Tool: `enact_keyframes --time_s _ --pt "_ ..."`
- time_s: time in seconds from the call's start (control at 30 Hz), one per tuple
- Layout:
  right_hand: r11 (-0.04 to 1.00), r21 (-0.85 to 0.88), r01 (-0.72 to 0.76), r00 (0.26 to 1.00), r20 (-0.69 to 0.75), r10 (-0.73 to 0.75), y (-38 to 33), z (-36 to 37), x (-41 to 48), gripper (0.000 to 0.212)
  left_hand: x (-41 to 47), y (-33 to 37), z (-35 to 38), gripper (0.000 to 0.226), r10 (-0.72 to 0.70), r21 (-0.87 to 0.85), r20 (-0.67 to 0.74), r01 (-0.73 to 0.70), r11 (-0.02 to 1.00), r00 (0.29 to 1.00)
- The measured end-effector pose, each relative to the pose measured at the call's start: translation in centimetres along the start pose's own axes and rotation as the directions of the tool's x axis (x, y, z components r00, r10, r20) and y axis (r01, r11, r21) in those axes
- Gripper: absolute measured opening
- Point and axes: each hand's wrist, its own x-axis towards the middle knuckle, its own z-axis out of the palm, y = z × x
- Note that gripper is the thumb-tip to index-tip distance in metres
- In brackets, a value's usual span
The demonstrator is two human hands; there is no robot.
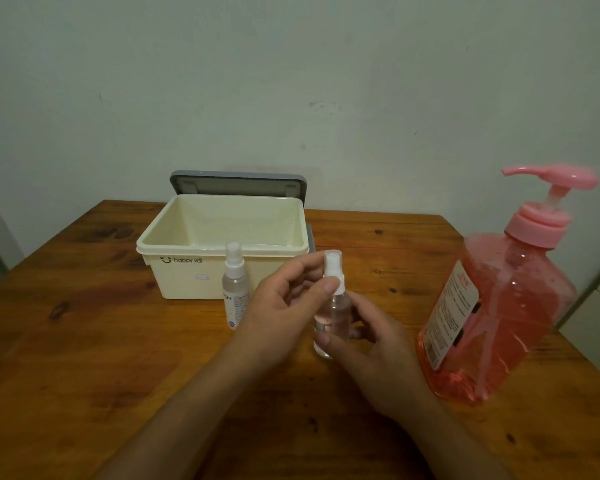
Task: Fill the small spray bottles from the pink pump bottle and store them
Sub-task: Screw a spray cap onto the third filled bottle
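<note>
The wooden surface (66, 341) lies bare at the left. The cream box (181, 278) stands open, its grey lid (238, 183) raised behind. Just before it stands a labelled spray bottle (235, 296). The left hand (278, 306) pinches the white collar of the clear spray bottle (336, 306), upright at centre; the right hand (374, 348) has its fingers curled round the body. The pink pump bottle (499, 313) stands near the right edge.
</note>
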Motion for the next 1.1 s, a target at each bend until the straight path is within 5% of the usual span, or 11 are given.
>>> enact_keyframes --time_s 1.1 --pt "0.998 0.027 0.063 0.998 0.004 -0.063 -0.6 0.1 -0.1 0.040 -0.5 0.0 0.2 0.035 -0.011 -0.076 -0.043 0.008 0.997 0.999"
